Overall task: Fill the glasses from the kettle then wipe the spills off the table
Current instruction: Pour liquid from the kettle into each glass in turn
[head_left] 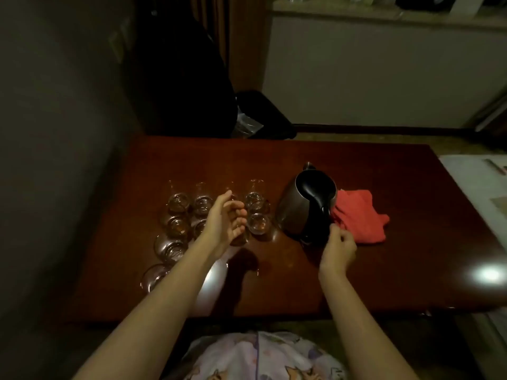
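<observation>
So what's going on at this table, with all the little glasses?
A person sits at a dark wooden table with a cluster of small glasses in front of them. The left hand hovers open over the glasses, holding nothing. The right hand is at the black handle of a steel kettle, which stands upright. A red cloth lies just beyond the kettle.

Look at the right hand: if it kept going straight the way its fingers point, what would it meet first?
Probably the kettle's black handle: the right hand hovers just short of it, fingers loosely curled. The red cloth lies right beside it; depth is unclear.
</observation>
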### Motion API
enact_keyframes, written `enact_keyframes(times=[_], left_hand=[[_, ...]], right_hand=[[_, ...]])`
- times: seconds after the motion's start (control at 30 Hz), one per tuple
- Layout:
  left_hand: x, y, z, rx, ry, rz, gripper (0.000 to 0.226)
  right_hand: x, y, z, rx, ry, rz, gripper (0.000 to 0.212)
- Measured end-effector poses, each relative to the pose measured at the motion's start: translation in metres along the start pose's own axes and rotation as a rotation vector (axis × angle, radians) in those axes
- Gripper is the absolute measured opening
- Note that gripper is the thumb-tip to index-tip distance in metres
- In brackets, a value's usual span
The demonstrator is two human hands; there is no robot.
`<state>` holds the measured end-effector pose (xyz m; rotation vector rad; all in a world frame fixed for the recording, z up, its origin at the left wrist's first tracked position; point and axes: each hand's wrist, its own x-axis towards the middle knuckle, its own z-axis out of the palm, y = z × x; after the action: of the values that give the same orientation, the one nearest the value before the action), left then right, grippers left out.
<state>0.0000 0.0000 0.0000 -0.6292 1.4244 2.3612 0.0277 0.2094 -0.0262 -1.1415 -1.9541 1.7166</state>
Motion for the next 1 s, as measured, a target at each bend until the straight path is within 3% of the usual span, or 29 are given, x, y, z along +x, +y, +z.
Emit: enact_keyframes(times=[0.17, 0.27, 0.33, 0.57, 1.0], left_hand=[[0.001, -0.008, 0.005, 0.053, 0.014, -0.034, 0.034], [-0.001, -0.008, 0.006, 0.117, 0.004, -0.042, 0.033], [0.0, -0.008, 0.008, 0.137, 0.0, -0.052, 0.032], [-0.002, -0.008, 0.01, 0.128, 0.037, -0.053, 0.031], [-0.02, -0.029, -0.005, 0.077, 0.034, -0.053, 0.029]], right_hand=[[0.018, -0.014, 0.01, 0.08, -0.09, 0.075, 0.02], [0.024, -0.017, 0.018, 0.168, -0.207, 0.16, 0.039], [0.031, -0.014, 0.019, 0.147, -0.27, 0.198, 0.048], [0.034, -0.024, 0.014, 0.016, -0.395, 0.189, 0.05], [-0.009, 0.009, -0.012, 0.0, -0.151, 0.121, 0.051]])
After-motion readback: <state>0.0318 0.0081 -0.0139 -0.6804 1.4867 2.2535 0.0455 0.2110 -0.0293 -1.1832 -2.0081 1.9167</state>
